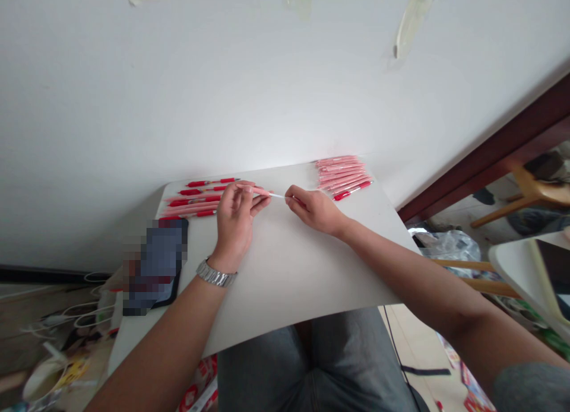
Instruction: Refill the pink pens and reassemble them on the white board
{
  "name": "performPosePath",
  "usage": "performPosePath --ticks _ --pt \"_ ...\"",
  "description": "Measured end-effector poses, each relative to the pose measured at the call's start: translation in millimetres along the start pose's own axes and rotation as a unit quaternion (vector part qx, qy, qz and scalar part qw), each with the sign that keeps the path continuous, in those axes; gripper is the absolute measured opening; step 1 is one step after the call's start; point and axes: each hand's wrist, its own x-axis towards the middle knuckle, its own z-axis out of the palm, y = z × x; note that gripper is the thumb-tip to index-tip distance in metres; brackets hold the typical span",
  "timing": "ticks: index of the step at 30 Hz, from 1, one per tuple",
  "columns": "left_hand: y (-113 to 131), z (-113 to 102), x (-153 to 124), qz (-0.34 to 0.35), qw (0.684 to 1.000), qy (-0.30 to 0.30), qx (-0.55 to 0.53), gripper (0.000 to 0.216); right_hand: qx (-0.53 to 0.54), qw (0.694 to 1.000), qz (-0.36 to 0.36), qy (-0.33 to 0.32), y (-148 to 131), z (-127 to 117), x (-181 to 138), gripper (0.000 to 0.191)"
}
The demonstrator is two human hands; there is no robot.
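Note:
My left hand point(236, 213) is closed in a pinch on a pink pen barrel point(256, 191) above the white table point(285, 269). My right hand point(312, 207) is closed on the far end of a thin white refill point(276, 195) that runs into that barrel. Behind my left hand lies a row of red pens point(200, 198). A pile of pink pen barrels with one red pen point(342, 176) lies at the back right, just beyond my right hand. A metal watch sits on my left wrist.
A dark flat object point(155, 263), blurred out, lies on the table's left edge. The white wall point(222, 91) rises right behind the table. Cables and clutter fill the floor at left; a wooden chair point(529, 192), bags and another white surface point(529, 269) are at right.

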Motion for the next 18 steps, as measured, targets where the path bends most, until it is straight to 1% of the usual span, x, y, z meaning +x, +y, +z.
performPosePath --ticks 6,18 --pt "-2.0 -5.3 5.3 0.001 0.999 0.039 -0.005 0.034 -0.002 1.000 0.007 -0.014 0.2 -2.5 -0.2 0.023" --pt "0.4 -6.0 8.0 -0.007 0.998 0.066 -0.017 0.036 -0.012 1.000 0.008 -0.001 -0.1 -4.3 0.1 0.022"
